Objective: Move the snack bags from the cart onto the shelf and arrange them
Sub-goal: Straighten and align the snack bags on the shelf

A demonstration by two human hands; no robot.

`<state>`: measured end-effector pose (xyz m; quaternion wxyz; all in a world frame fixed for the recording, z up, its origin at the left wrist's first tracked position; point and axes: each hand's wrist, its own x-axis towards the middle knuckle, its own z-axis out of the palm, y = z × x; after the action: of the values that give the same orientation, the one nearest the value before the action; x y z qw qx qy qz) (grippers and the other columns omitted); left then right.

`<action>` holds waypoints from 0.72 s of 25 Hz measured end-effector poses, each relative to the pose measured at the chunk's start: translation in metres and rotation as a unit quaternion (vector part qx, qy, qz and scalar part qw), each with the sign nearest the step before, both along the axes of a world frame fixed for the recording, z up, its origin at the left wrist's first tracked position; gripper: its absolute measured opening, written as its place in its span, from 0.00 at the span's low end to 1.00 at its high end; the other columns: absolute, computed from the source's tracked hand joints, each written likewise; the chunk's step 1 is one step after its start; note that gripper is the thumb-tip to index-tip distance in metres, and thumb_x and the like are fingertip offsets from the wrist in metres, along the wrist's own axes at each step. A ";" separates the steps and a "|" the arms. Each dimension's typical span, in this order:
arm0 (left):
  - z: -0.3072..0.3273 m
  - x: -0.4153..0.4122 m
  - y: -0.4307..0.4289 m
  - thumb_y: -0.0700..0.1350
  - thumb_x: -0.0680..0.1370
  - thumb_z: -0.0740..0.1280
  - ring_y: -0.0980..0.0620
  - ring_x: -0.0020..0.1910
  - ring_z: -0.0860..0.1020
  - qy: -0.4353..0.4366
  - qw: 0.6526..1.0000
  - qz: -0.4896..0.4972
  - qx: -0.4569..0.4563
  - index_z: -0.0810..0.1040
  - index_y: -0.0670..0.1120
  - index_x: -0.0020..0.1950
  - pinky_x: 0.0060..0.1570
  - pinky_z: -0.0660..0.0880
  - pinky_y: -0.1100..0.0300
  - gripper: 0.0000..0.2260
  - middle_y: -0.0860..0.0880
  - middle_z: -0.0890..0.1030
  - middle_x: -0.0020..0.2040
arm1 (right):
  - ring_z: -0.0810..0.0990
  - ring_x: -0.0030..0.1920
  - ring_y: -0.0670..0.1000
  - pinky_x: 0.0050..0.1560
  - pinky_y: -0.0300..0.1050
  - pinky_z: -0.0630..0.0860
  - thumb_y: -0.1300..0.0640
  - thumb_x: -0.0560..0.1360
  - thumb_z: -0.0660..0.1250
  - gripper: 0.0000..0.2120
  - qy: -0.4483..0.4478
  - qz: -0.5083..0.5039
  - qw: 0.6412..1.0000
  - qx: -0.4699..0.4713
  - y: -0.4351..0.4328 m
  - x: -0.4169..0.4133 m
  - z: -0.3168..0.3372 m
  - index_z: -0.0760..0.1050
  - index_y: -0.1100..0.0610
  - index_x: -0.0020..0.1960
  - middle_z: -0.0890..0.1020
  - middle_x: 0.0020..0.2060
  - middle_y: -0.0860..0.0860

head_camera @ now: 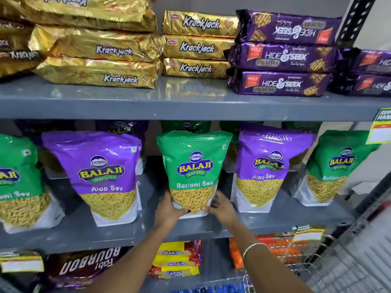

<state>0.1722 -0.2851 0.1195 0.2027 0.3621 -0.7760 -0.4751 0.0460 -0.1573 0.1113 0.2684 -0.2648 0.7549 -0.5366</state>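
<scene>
Low in the frame, left hand (169,209) and right hand (220,208) clasp the bottom corners of the green bag (193,172), standing it upright at centre on the middle shelf (275,224), label outward, matching the purple bags (103,176) alongside.

Grey metal shelf (190,106), two boards in view. Upper board: gold Krackjack packs (196,47) stacked flat, purple Hide & Seek packs (281,58) stacked at their 3 o'clock. Middle board (84,233): upright Balaji pouches in a row (alternating green, purple), Ratlami Sev (190,172) centre, Aloo Sev (101,176) at its 9 o'clock.
</scene>
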 end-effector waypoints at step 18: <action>0.004 -0.141 0.109 0.43 0.65 0.77 0.43 0.62 0.75 -0.039 0.994 -0.103 0.012 0.68 0.37 0.62 0.51 0.70 0.58 0.29 0.40 0.77 0.61 | 0.77 0.59 0.58 0.56 0.46 0.77 0.58 0.55 0.80 0.34 -0.023 -0.102 0.993 -0.047 0.127 -0.134 -0.011 0.70 0.59 0.56 0.79 0.57 0.59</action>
<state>0.0313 -0.1762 0.1237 0.1180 0.3011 -0.8105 -0.4884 -0.0881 -0.0306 0.1005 0.2169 -0.1864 0.7453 -0.6022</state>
